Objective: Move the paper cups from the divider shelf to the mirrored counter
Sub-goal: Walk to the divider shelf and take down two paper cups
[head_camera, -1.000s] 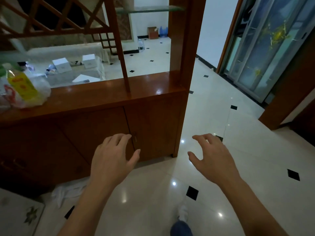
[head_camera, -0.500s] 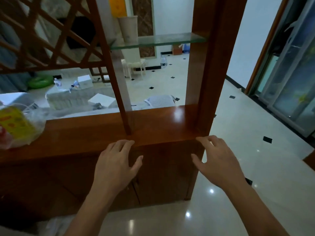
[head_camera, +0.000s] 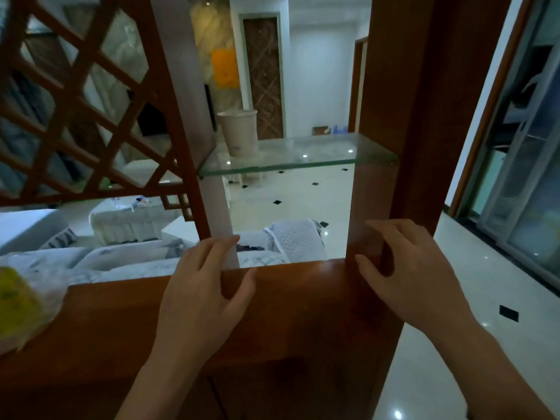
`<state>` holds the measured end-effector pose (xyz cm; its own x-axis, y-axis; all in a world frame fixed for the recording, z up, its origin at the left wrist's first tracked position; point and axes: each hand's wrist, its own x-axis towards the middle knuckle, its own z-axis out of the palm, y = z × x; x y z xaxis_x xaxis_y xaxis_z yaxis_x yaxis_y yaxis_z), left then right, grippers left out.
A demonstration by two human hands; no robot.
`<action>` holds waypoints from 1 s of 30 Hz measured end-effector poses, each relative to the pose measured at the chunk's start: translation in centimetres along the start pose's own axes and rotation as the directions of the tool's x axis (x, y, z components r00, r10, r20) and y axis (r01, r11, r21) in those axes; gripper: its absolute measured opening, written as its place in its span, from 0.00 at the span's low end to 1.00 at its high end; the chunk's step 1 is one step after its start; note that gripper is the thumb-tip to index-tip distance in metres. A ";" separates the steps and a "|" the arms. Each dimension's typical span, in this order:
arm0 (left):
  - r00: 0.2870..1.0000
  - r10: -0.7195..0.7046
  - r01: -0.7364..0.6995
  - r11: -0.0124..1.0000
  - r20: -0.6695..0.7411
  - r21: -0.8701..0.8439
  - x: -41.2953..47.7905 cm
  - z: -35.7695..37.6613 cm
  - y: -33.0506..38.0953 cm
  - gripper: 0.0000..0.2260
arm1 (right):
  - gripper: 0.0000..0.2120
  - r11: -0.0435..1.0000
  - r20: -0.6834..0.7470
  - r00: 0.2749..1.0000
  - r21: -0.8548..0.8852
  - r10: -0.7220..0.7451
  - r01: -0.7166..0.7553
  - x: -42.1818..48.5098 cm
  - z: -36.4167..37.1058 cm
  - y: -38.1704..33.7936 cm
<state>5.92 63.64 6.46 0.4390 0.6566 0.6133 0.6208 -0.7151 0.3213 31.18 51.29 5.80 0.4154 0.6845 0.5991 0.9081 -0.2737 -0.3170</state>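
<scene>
A stack of pale paper cups [head_camera: 238, 132] stands upside down at the left end of the glass divider shelf [head_camera: 309, 157], between two wooden posts. My left hand [head_camera: 203, 294] hovers over the wooden ledge [head_camera: 291, 295] below the shelf, fingers spread and empty. My right hand [head_camera: 407, 274] hangs in front of the right wooden post [head_camera: 424, 116], also spread and empty. Both hands are well below the cups. The mirrored counter is not in sight.
A wooden lattice panel [head_camera: 75, 95] fills the upper left. A plastic bag with yellow packaging [head_camera: 21, 307] lies on the ledge at far left. Sofas and a tiled floor [head_camera: 303, 189] show beyond the divider. Glass sliding doors [head_camera: 521, 165] stand at right.
The view has tilted upward and closer to the divider, bringing the glass shelf and cups toward centre. Both hands have risen from cabinet-door height to the ledge level.
</scene>
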 end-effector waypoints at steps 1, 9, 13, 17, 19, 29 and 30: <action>0.999 0.008 -0.010 0.999 -0.040 -0.050 1.0 -0.5 0.2 0.23 | 0.25 1.000 -0.030 0.999 -0.001 -0.017 0.017 1.2 -0.5 -0.2; 0.974 0.011 -0.080 0.951 -0.226 -0.300 10.4 -1.9 2.1 0.27 | 0.25 0.975 -0.310 0.929 0.030 -0.202 0.221 10.6 -0.6 -1.6; 0.990 -0.116 0.078 0.924 -0.082 -0.374 14.7 -1.0 1.9 0.33 | 0.26 0.957 -0.247 0.926 -0.026 -0.285 0.288 14.6 1.2 -0.9; 0.977 -0.211 0.194 0.902 -0.004 -0.385 17.9 0.1 2.0 0.34 | 0.28 0.957 -0.191 0.938 -0.037 -0.290 0.288 17.2 2.9 -0.2; 0.945 -0.326 0.302 0.856 0.015 -0.419 19.5 0.5 2.1 0.44 | 0.28 0.958 -0.187 0.940 -0.077 -0.287 0.277 17.9 3.3 0.0; 0.855 -0.519 0.449 0.739 0.000 -0.502 24.8 1.6 2.1 0.49 | 0.26 0.949 -0.251 0.915 -0.098 -0.315 0.299 18.1 3.9 0.3; 0.851 -0.525 0.449 0.731 -0.003 -0.513 24.9 1.8 2.1 0.48 | 0.25 0.950 -0.252 0.916 -0.092 -0.312 0.299 18.1 3.8 0.3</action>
<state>19.32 78.96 21.12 0.0462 0.9336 0.3553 0.3182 -0.3509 0.8807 38.75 66.16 13.72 0.1101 0.5425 0.8328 0.9915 -0.1180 -0.0543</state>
